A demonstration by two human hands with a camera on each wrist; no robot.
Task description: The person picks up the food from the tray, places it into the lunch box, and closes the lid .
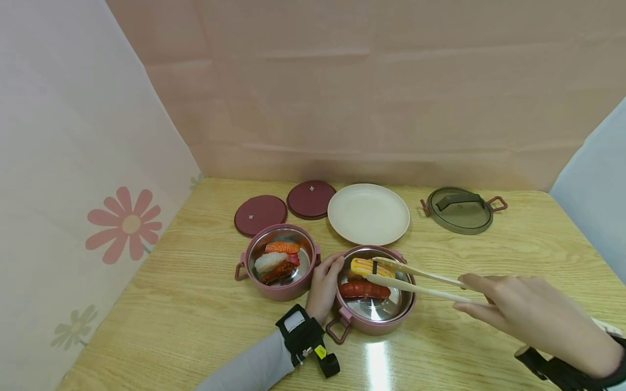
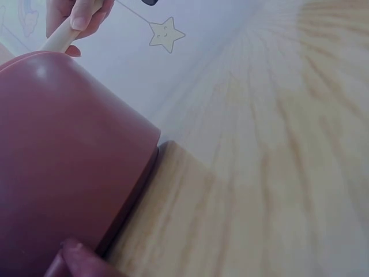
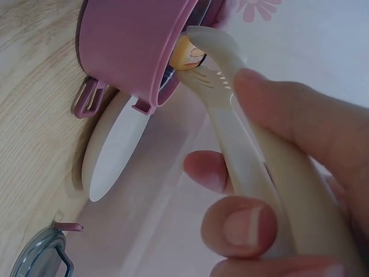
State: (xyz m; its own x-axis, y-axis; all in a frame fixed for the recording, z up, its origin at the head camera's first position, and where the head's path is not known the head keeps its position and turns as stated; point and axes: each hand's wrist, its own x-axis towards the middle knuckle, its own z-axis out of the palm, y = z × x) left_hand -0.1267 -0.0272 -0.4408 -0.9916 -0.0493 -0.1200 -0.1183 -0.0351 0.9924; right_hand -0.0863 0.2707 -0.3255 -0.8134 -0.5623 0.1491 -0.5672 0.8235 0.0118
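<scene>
My left hand (image 1: pixel 324 285) holds the left side of the right-hand pink pot (image 1: pixel 374 328), with fingers near its rim. In that pot lie a toy egg sushi (image 1: pixel 363 266) with a dark band and a red-brown toy sausage (image 1: pixel 362 289). With my right hand (image 1: pixel 525 307) I grip cream tongs (image 3: pixel 253 156); one tip has fork tines. The tongs' tips reach into the pot and touch the egg sushi, on either side of it. The left-hand pink pot (image 1: pixel 282 293) contains a toy shrimp piece (image 1: pixel 282 247), a white piece (image 1: pixel 270 262) and a brown piece (image 1: pixel 277 272).
Two dark red lids (image 1: pixel 261 215) lie behind the left-hand pot. A cream plate (image 1: pixel 369 213) sits behind the right-hand pot. At the back right rests a greenish glass lid (image 1: pixel 462 214) with a black handle and reddish side loops. Walls of paper stand around the wooden table (image 1: pixel 195 304).
</scene>
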